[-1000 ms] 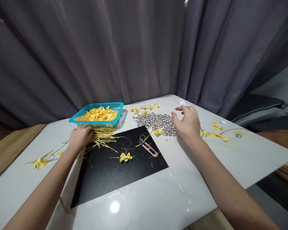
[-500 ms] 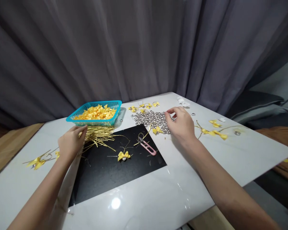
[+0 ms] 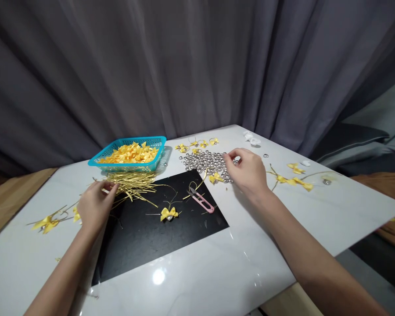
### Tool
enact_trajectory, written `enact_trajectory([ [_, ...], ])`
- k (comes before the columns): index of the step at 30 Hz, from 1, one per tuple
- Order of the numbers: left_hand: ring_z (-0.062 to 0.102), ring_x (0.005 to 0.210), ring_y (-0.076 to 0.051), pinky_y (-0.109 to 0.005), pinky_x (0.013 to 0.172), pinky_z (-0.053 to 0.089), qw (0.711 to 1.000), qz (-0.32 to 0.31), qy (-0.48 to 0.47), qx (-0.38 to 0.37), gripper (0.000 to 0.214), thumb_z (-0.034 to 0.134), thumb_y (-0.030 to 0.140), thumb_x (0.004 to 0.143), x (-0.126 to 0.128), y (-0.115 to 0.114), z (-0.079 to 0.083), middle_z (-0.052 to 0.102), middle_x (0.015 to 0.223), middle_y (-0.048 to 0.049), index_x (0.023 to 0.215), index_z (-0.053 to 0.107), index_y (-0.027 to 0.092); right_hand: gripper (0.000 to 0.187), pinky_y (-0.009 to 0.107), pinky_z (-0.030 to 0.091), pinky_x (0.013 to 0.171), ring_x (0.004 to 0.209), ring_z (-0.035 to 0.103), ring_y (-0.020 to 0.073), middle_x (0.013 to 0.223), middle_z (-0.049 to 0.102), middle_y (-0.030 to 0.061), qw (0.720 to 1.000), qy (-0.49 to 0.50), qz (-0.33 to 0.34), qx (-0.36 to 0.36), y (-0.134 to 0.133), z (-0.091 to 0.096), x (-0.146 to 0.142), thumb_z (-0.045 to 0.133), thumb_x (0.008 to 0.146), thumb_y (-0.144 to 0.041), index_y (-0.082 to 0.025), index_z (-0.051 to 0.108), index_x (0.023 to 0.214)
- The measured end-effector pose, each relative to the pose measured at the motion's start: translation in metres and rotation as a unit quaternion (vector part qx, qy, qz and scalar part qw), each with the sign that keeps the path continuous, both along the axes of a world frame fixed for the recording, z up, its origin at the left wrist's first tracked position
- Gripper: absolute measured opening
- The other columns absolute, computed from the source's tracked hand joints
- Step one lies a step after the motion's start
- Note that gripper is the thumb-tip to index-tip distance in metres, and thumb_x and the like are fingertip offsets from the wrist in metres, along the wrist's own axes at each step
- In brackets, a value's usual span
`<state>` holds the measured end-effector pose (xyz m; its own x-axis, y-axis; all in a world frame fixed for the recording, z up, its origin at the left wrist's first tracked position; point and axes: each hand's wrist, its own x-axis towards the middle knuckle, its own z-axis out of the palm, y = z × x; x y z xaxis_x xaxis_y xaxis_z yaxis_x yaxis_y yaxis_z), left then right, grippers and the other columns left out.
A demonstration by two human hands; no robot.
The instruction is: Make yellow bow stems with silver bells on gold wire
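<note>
At the near left end of a bundle of gold twist-tie strands [image 3: 134, 184], my left hand [image 3: 95, 204] has its thumb and fingers curled together; what they hold, if anything, is hidden. My right hand [image 3: 248, 173] pinches with thumb and forefinger at the right side of a pile of silver heart-shaped beads [image 3: 204, 162]; anything between those fingertips cannot be made out. On a black board [image 3: 141, 245] between the hands lies a yellow ribbon bow [image 3: 169, 213] with a silver heart and thin gold strands. Pink thread snips [image 3: 202, 202] rest near the board's right edge.
A blue basket [image 3: 125, 166] full of yellow bows stands at the back left. Finished-looking bows [image 3: 203, 143] with loops lie behind the beads. More bows lie at the left [image 3: 48, 223] and right [image 3: 294, 181]. White pieces [image 3: 252, 139] sit by the back edge of the table [image 3: 342, 224].
My left hand has shifted slightly down, its fingertips lower at the end of the gold bundle. My right hand has moved a little left over the beads.
</note>
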<state>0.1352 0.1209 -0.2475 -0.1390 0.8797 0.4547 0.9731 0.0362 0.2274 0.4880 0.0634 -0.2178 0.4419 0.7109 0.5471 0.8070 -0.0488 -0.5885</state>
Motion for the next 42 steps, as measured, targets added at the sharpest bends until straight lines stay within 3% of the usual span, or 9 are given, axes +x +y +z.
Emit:
enact_trajectory([
  [8, 0.061, 0.075, -0.023, -0.025, 0.058, 0.032, 0.994, -0.023, -0.110, 0.015, 0.032, 0.050, 0.044, 0.086, 0.001, -0.016, 0.015, 0.068, 0.082, -0.0040, 0.096, 0.067, 0.019, 0.019, 0.029, 0.033, 0.057, 0.052, 0.045, 0.0132, 0.071, 0.064, 0.0052, 0.996, 0.033, 0.082, 0.028, -0.006, 0.003, -0.014, 0.055, 0.079, -0.030, -0.017, 0.059, 0.065],
  [11, 0.065, 0.075, -0.023, -0.027, 0.063, 0.040, 0.977, -0.050, -0.205, 0.031, 0.033, 0.046, 0.043, 0.088, 0.023, -0.023, 0.018, 0.071, 0.087, -0.0064, 0.099, 0.063, 0.017, 0.020, 0.027, 0.035, 0.056, 0.052, 0.045, 0.0117, 0.073, 0.064, 0.0045, 0.987, 0.040, 0.154, 0.033, -0.010, -0.001, -0.026, 0.054, 0.083, -0.029, -0.016, 0.061, 0.070],
  [14, 0.068, 0.076, -0.020, -0.025, 0.060, 0.046, 0.940, -0.137, -0.313, 0.011, 0.038, 0.044, 0.050, 0.087, 0.060, -0.040, 0.017, 0.070, 0.101, -0.0097, 0.095, 0.060, 0.016, 0.019, 0.024, 0.035, 0.050, 0.050, 0.045, 0.0093, 0.070, 0.063, 0.0017, 0.964, 0.080, 0.253, 0.004, -0.017, -0.008, -0.044, 0.052, 0.087, -0.029, -0.016, 0.066, 0.082],
  [16, 0.068, 0.074, -0.019, -0.025, 0.058, 0.048, 0.913, -0.188, -0.362, -0.029, 0.040, 0.045, 0.052, 0.087, 0.085, -0.057, 0.014, 0.071, 0.099, -0.0096, 0.094, 0.061, 0.017, 0.022, 0.023, 0.034, 0.048, 0.048, 0.042, 0.0076, 0.070, 0.060, 0.0014, 0.918, 0.202, 0.336, -0.063, -0.024, -0.012, -0.057, 0.055, 0.086, -0.030, -0.014, 0.068, 0.093],
  [18, 0.067, 0.069, -0.017, -0.024, 0.058, 0.050, 0.888, -0.227, -0.395, -0.069, 0.038, 0.051, 0.052, 0.084, 0.104, -0.073, 0.009, 0.072, 0.088, -0.0079, 0.090, 0.063, 0.017, 0.033, 0.021, 0.033, 0.045, 0.046, 0.041, 0.0053, 0.077, 0.060, 0.0018, 0.844, 0.320, 0.408, -0.133, -0.031, -0.015, -0.069, 0.060, 0.082, -0.031, -0.014, 0.066, 0.109],
  [20, 0.064, 0.064, -0.015, -0.022, 0.060, 0.050, 0.835, -0.265, -0.469, -0.112, 0.032, 0.060, 0.048, 0.080, 0.116, -0.085, 0.004, 0.069, 0.073, -0.0044, 0.085, 0.064, 0.016, 0.037, 0.021, 0.033, 0.043, 0.044, 0.040, 0.0038, 0.078, 0.060, 0.0018, 0.773, 0.397, 0.466, -0.165, -0.037, -0.017, -0.076, 0.060, 0.082, -0.032, -0.014, 0.065, 0.114],
  [23, 0.058, 0.056, -0.013, -0.019, 0.054, 0.047, 0.808, -0.271, -0.510, -0.118, 0.030, 0.065, 0.047, 0.076, 0.122, -0.093, -0.001, 0.063, 0.059, -0.0005, 0.077, 0.065, 0.017, 0.028, 0.020, 0.033, 0.043, 0.043, 0.040, 0.0032, 0.072, 0.061, 0.0014, 0.730, 0.448, 0.496, -0.145, -0.044, -0.016, -0.081, 0.059, 0.083, -0.031, -0.013, 0.069, 0.103],
  [30, 0.066, 0.067, -0.018, -0.024, 0.061, 0.050, 0.813, -0.231, -0.516, -0.140, 0.032, 0.067, 0.050, 0.071, 0.125, -0.096, 0.002, 0.070, 0.068, -0.0053, 0.075, 0.069, 0.018, 0.020, 0.019, 0.032, 0.040, 0.041, 0.042, 0.0025, 0.070, 0.056, -0.0021, 0.781, 0.440, 0.412, -0.163, -0.038, -0.016, -0.076, 0.064, 0.079, -0.025, -0.014, 0.065, 0.096],
  [42, 0.065, 0.066, -0.018, -0.025, 0.067, 0.050, 0.814, -0.263, -0.499, -0.139, 0.026, 0.064, 0.045, 0.075, 0.126, -0.101, 0.000, 0.069, 0.068, -0.0039, 0.075, 0.068, 0.020, 0.013, 0.017, 0.029, 0.038, 0.037, 0.039, 0.0032, 0.053, 0.054, -0.0045, 0.750, 0.468, 0.417, -0.213, -0.037, -0.017, -0.079, 0.063, 0.081, -0.026, -0.013, 0.062, 0.083],
])
